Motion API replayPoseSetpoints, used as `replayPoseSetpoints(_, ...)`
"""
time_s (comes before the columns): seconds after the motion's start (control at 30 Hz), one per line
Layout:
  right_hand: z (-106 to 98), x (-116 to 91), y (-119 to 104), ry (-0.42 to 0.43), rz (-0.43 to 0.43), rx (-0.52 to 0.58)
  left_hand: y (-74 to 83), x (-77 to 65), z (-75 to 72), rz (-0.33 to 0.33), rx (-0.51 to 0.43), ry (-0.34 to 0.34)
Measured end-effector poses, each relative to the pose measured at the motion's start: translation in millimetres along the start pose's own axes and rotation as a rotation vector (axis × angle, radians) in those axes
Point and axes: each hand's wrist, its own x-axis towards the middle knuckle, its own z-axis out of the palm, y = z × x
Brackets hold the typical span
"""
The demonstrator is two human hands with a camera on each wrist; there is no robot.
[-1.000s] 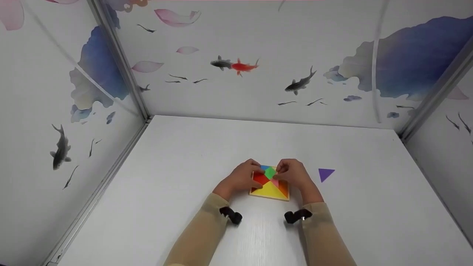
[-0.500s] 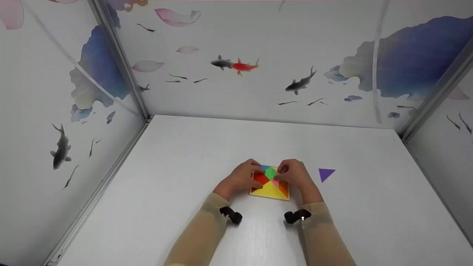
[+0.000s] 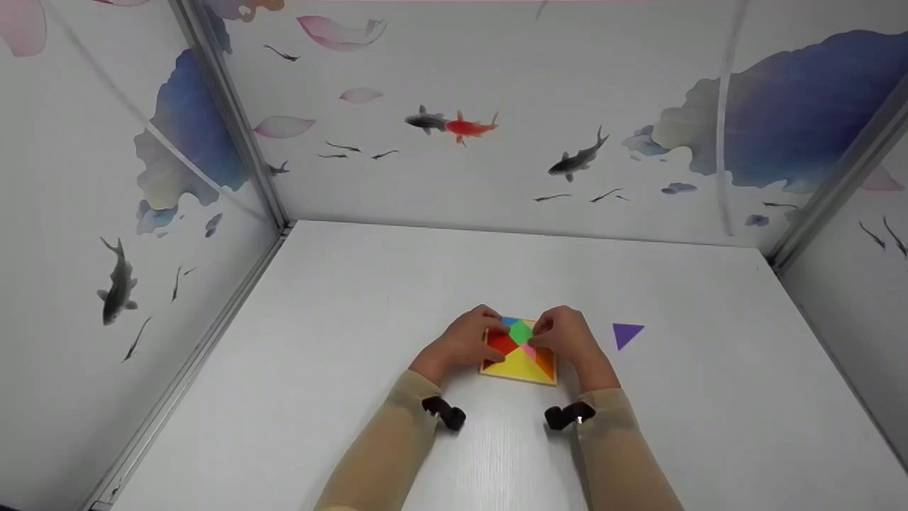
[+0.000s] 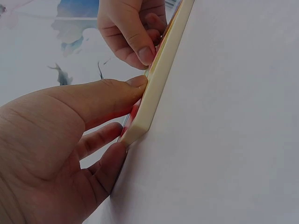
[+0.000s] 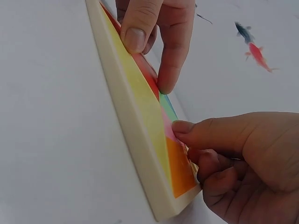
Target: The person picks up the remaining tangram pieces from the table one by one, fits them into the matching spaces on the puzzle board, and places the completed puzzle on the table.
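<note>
A wooden tangram tray [image 3: 518, 380] lies on the table with colored pieces in it. My left hand [image 3: 462, 342] holds its left side. Its thumb and a finger rest on top by the red piece [image 3: 501, 343], and other fingers meet the tray's edge in the left wrist view. At the right side, my right hand [image 3: 566, 336] has its thumb on the pink piece [image 5: 168, 123], beside the green piece [image 3: 521, 332]; its curled fingers lie at the tray's edge, their tips partly hidden. Yellow [image 3: 519, 365] and orange [image 5: 181, 170] pieces fill the near part.
A purple triangle [image 3: 627, 335] lies on the white table [image 3: 383, 305], right of my right hand. Printed panels [image 3: 496, 177] with fish and petals enclose the table at the back and sides. Small black wrist cameras [image 3: 445, 414] sit on both sleeves.
Hardly anything differs. My right hand's thumb shifts very slightly right, while the tray, left hand and purple triangle stay in place.
</note>
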Motion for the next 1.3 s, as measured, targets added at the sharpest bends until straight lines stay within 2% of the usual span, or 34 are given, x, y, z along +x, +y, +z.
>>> replayPoseSetpoints(0.3, -2.0, 1.3, 6.6, 0.033, -0.057, 0.009, 2.2, 0.4, -1.8, -0.006, -0.028, -0.002)
replayPoseSetpoints(0.67, -4.5, 2.5, 7.9, 0.026, -0.022, 0.081, -0.8, 2.6, -1.3, -0.007, -0.022, 0.003)
replayPoseSetpoints(1.07, -5.1, 0.1, 11.9, 0.052, -0.022, 0.082, 0.4, -2.9, -0.3, -0.009, -0.026, 0.007)
replayPoseSetpoints(1.3, -9.9, -2.3, 17.7, 0.098, -0.029, 0.109, 1.4, -2.0, 0.4, -0.003, -0.005, 0.010)
